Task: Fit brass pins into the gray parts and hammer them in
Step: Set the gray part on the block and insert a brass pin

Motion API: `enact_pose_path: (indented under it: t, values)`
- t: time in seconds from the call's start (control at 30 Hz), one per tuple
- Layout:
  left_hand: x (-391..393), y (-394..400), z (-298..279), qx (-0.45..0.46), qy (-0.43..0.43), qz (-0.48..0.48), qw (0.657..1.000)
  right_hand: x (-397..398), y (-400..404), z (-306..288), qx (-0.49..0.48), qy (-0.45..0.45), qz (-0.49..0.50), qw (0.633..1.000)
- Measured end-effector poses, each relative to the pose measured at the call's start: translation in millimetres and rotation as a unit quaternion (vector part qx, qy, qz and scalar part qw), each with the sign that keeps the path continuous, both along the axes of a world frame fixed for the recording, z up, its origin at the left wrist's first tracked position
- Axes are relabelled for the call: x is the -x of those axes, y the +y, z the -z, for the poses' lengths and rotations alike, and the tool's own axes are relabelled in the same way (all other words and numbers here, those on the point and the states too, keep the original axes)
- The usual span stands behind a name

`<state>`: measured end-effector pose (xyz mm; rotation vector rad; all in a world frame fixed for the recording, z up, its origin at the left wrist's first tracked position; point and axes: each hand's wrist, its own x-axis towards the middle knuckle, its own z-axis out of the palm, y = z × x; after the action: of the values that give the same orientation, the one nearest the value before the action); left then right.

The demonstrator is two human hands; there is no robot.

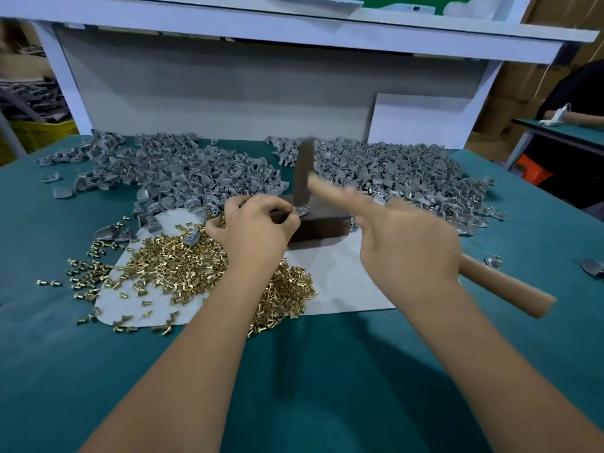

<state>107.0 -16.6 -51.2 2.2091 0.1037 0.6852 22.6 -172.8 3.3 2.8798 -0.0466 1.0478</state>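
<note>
Teal tabletop [81, 354] strewn with gray parts [392, 168] and brass pins [183, 256]. Left hand [258, 223] pinches one part [302, 210] on the dark block [323, 220]; right hand [408, 243] grips the blurred hammer [304, 168]. Strike squarely on the pin, fingertips clear.

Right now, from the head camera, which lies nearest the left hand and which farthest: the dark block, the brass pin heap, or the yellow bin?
1. Dark block: touching the left hand, on its right.
2. Brass pin heap: just below-left, nearly as close.
3. Yellow bin: far left, beyond the table.
</note>
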Motion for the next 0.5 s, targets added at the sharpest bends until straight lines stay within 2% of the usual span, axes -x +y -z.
enact_pose_path:
  t: [0.07,0.13,0.27,0.37,0.5]
  values:
    - [0,1,0,-0.007,0.012,0.011,1.0,-2,-2,0,0.003,0.035,-0.013,0.999]
    - [0,1,-1,-0.016,0.021,0.008,1.0,-7,-4,-8,-0.008,0.016,-0.012,1.0]
    - [1,4,-6,-0.002,0.033,0.033,0.999,-22,-10,-12,-0.131,-0.008,-0.001,0.991]
    - [3,9,-12,0.041,0.058,0.06,0.996,-24,-16,-3,-0.182,0.005,0.034,0.983]
    - [7,12,-19,0.13,0.06,0.114,0.983,-24,-34,15,-0.2,0.065,0.088,0.974]
